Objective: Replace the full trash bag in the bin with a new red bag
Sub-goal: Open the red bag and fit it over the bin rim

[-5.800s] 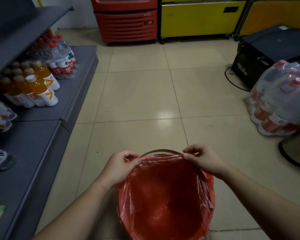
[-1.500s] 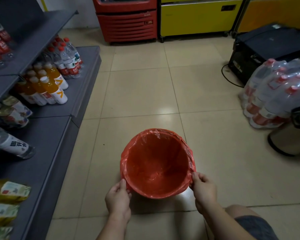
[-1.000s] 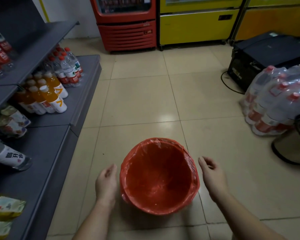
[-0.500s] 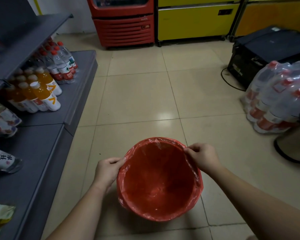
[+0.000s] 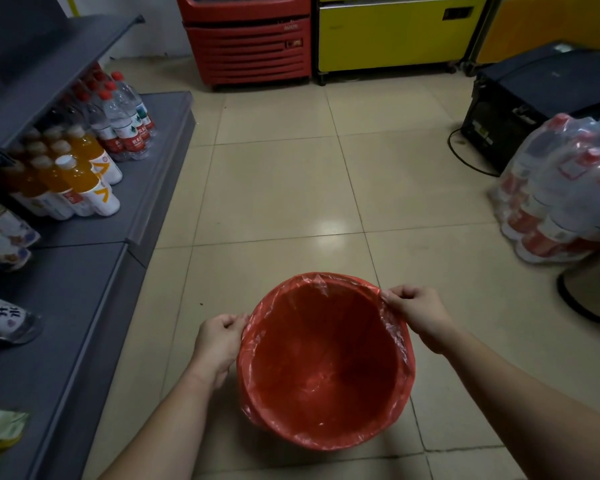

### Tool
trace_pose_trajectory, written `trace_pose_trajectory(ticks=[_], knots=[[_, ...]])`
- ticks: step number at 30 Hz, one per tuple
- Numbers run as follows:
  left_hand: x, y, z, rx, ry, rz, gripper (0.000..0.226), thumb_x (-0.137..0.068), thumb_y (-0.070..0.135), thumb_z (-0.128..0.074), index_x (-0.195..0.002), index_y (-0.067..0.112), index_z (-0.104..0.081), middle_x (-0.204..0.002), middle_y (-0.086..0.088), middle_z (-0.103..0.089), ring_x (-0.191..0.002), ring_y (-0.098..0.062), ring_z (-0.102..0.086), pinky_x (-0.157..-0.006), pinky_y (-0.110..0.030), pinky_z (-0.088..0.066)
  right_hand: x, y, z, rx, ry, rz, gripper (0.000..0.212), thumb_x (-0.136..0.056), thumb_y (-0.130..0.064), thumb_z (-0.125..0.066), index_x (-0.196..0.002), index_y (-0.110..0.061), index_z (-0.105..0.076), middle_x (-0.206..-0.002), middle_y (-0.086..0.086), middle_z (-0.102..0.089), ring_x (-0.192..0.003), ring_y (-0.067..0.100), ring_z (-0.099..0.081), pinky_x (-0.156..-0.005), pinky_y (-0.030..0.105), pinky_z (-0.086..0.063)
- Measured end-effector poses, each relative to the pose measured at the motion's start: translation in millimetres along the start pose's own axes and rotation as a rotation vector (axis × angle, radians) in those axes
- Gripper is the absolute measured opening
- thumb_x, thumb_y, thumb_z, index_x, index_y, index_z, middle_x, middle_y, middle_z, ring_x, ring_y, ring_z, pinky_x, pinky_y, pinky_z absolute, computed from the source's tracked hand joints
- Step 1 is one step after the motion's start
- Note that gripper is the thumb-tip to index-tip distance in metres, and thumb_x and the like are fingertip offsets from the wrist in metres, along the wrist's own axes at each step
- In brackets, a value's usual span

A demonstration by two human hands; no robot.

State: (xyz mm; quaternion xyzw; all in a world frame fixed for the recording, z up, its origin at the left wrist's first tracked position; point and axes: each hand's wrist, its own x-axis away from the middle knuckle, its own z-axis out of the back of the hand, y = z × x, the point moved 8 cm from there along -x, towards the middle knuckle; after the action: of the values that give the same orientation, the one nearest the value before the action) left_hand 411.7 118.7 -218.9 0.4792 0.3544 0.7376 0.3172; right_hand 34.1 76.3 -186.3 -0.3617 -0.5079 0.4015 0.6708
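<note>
Head camera looks down on a tiled floor (image 5: 291, 188) where a round bin stands near the person, fully lined with the red bag (image 5: 326, 362); the bin's own wall is hidden under the plastic, which is folded over the rim all the way round and hangs a little down the outside. The inside of the liner is bare red film with a few creases at the bottom.

The left hand (image 5: 219, 341) sits at the left edge of the rim, its fingers curled and pinching the bag's overhang there. The right hand (image 5: 418, 311) is at the far right part of the rim, fingers also curled, clamped on a fold of the plastic where it wrinkles pale. Both forearms reach in from the near edge.

To the left runs a grey shelf unit (image 5: 94, 271) carrying orange drink bottles (image 5: 84, 181), clear water bottles with red caps (image 5: 122, 116) farther along, and some packets nearer, too dim to read. At the far side stand a red cooler (image 5: 246, 46) and a yellow cabinet (image 5: 395, 32). On the right lie a shrink-wrapped pack of bottles (image 5: 561, 192) and, beyond it, a black box (image 5: 534, 98) with a cable.
</note>
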Motion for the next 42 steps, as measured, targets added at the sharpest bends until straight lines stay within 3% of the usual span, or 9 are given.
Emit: trace_pose_trajectory(ticks=[3,12,18,22,25,28,31,36,42], knots=[[5.0,1.2,-1.2,0.086,-0.041,0.012,0.035,-0.095,0.045,-0.064,-0.087,0.013,-0.077,-0.073,-0.006,-0.077,-0.072,-0.025,-0.075,-0.070,-0.038,-0.060,2.1,-1.9,0.5,0.001,0.011,0.028,0.013,-0.087,-0.010,-0.075,-0.076,-0.004,-0.075,-0.065,0.009,-0.074,-0.059,0.016,-0.067,-0.053,0.024,-0.055],[4.9,9.0,4.1,0.096,0.038,-0.004,0.011,-0.083,0.019,-0.082,-0.083,0.009,-0.078,-0.075,-0.010,-0.079,-0.072,-0.027,-0.078,-0.072,-0.045,-0.064,-2.8,-5.8,2.1,0.117,0.039,0.063,0.012,-0.085,-0.013,-0.077,-0.073,-0.009,-0.077,-0.068,0.010,-0.076,-0.058,0.015,-0.067,-0.059,0.029,-0.054],[-9.2,-15.0,-10.9,0.268,-0.152,0.307,0.021,-0.095,0.021,-0.066,-0.092,0.003,-0.078,-0.070,-0.015,-0.072,-0.057,-0.026,-0.069,-0.063,-0.040,-0.059,-13.8,8.7,-5.6,0.011,-0.031,-0.121,0.017,-0.091,-0.006,-0.067,-0.077,0.002,-0.071,-0.064,0.011,-0.065,-0.055,0.017,-0.055,-0.052,0.024,-0.044],[-11.8,-33.3,-20.1,0.204,-0.237,0.447,0.043,-0.097,0.019,-0.063,-0.055,0.010,-0.071,-0.052,-0.007,-0.065,-0.041,-0.021,-0.061,-0.045,-0.031,-0.054,-14.2,13.4,-15.1,0.026,-0.145,-0.230,0.021,-0.077,0.004,-0.059,-0.059,-0.008,-0.058,-0.054,0.006,-0.045,-0.042,0.012,-0.035,-0.039,0.022,-0.024],[-8.1,-32.5,-22.4,0.142,-0.273,0.462,0.045,-0.095,0.016,-0.062,-0.051,0.011,-0.067,-0.049,-0.006,-0.064,-0.040,-0.021,-0.061,-0.044,-0.030,-0.054,-13.5,16.5,-17.5,-0.009,-0.172,-0.267,0.022,-0.078,0.000,-0.058,-0.060,-0.012,-0.059,-0.057,0.004,-0.048,-0.044,0.012,-0.040,-0.042,0.022,-0.032],[-15.4,-11.9,-12.6,0.063,-0.161,0.293,0.019,-0.091,0.028,-0.069,-0.086,0.010,-0.076,-0.077,-0.008,-0.076,-0.077,-0.025,-0.070,-0.077,-0.040,-0.056,-20.8,14.4,-11.5,-0.023,-0.115,-0.241,0.011,-0.089,-0.018,-0.065,-0.090,-0.009,-0.072,-0.080,0.005,-0.067,-0.072,0.019,-0.060,-0.074,0.035,-0.043],[-26.1,29.7,-12.0,-0.044,-0.098,0.032,0.042,-0.092,0.042,-0.068,-0.125,0.016,-0.069,-0.118,-0.001,-0.071,-0.114,-0.024,-0.062,-0.098,-0.039,-0.042,-32.8,-5.5,-9.9,0.039,-0.051,-0.091,0.024,-0.091,-0.036,-0.068,-0.095,-0.013,-0.075,-0.095,0.002,-0.074,-0.085,0.018,-0.067,-0.072,0.028,-0.048],[-33.5,71.2,-50.2,-0.244,-0.285,-0.140,0.022,-0.086,0.037,-0.076,-0.096,0.018,-0.082,-0.095,-0.001,-0.081,-0.088,-0.013,-0.075,-0.086,-0.030,-0.058,-40.8,-45.0,-49.9,0.440,-0.147,0.155,0.022,-0.081,-0.046,-0.076,-0.081,-0.024,-0.080,-0.076,-0.010,-0.077,-0.072,0.002,-0.071,-0.068,0.021,-0.055],[-38.0,77.5,-52.0,-0.225,-0.220,-0.133,0.011,-0.077,0.017,-0.085,-0.067,0.016,-0.081,-0.068,-0.005,-0.078,-0.060,-0.018,-0.073,-0.054,-0.023,-0.057,-45.6,-56.6,-64.2,0.582,-0.136,0.227,0.017,-0.080,-0.033,-0.081,-0.076,-0.016,-0.079,-0.070,-0.003,-0.076,-0.065,0.010,-0.070,-0.064,0.026,-0.056]])
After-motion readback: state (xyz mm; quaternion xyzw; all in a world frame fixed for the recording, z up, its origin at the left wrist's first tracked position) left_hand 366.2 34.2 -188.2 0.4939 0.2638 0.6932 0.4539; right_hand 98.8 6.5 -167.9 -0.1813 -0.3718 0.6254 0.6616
